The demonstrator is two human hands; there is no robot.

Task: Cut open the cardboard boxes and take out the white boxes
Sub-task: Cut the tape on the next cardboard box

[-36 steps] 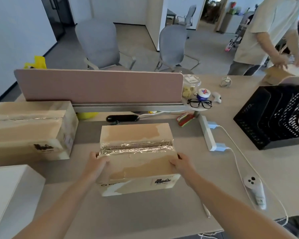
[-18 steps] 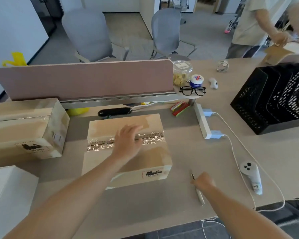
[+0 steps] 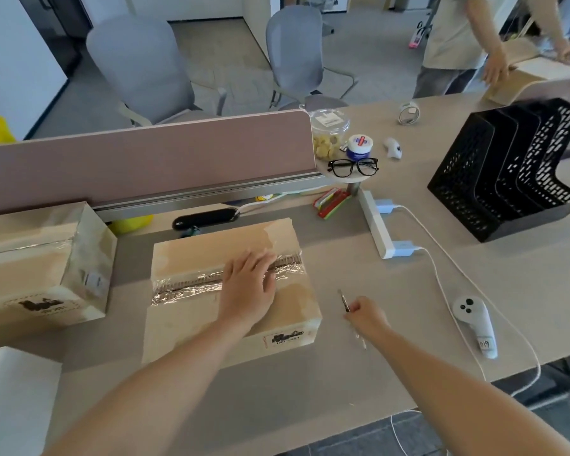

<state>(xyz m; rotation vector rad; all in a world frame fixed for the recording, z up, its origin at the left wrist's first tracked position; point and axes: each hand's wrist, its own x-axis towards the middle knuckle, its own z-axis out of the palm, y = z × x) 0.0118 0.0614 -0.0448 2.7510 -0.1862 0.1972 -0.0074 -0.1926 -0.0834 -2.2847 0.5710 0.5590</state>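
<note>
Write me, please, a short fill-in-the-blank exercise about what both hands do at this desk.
1. The left hand lies flat on the ____ of the middle cardboard box.
2. The right hand pinches a thin cutter, to the ____ of that box.
3. The glasses on the small shelf have ____ frames.
Missing words: top; right; black.

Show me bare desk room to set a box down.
Free: the strip of desk in front of the cardboard box; the patch between power strip and file rack. Crowded: left, by the second cardboard box and white box.
</note>
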